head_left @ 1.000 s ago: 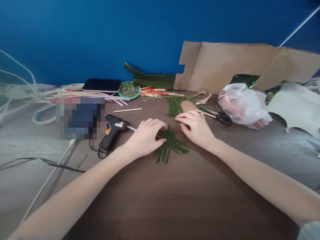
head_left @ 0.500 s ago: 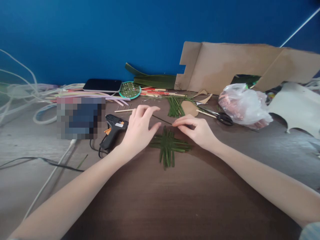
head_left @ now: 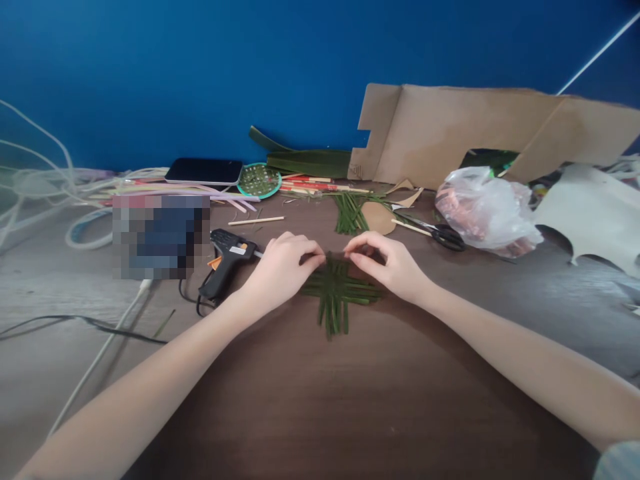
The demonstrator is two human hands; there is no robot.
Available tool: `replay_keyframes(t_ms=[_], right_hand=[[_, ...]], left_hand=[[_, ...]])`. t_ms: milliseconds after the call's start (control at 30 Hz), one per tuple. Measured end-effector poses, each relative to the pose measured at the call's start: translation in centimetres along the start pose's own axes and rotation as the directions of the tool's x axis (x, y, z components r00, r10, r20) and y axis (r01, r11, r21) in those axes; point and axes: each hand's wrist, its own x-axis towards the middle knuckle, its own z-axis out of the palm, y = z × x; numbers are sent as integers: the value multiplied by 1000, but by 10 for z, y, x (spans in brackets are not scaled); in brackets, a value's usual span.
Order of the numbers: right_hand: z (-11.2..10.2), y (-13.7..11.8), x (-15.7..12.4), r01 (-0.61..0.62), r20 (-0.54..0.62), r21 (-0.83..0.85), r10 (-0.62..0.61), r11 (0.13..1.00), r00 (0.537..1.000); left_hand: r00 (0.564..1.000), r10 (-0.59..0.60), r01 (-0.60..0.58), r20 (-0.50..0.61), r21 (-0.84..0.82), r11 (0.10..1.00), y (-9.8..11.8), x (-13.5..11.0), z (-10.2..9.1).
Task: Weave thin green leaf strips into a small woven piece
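On the brown table lies a cross-shaped woven piece of green leaf strips (head_left: 333,293), some running side to side and others toward me. My left hand (head_left: 287,267) is at its far left corner, thumb and forefinger pinched together at one end of a thin leaf strip. Across from it, my right hand (head_left: 387,263) pinches the same strip above the far right corner. The strip itself hardly shows between my fingertips against the dark green weave.
A black glue gun (head_left: 227,260) lies left of my left hand. Behind are a bundle of cut leaf strips (head_left: 350,213), a round cardboard piece (head_left: 379,218), scissors (head_left: 447,237), a plastic bag (head_left: 487,210) and a pincushion (head_left: 260,180). Cardboard (head_left: 450,127) leans on the blue wall.
My left hand has come down and right, its spread fingers closing to a pinch at the strip's free end. My right hand has barely moved and keeps its pinch.
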Motion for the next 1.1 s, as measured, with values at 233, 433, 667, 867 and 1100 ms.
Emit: replay_keyframes(t_ms=[233, 433, 667, 867, 1100], right_hand=[[3, 0, -1, 69, 66, -94, -63, 993, 996], [0, 5, 1, -91, -131, -42, 84, 995, 988], [-1, 7, 2, -117, -201, 3, 115, 993, 973], [0, 5, 2, -127, -177, 13, 128, 992, 976], [0, 5, 1, -142, -149, 42, 146, 989, 978]], left_hand=[[1000, -2, 2, -5, -30, 1000, 4, -2, 4], [995, -64, 67, -78, 47, 997, 2, -4, 11], [1000, 2, 1, -20, 118, 993, 4, -7, 15], [1000, -12, 13, -13, 131, 991, 7, -11, 22], [997, -43, 53, -63, 167, 984, 10, -13, 28]])
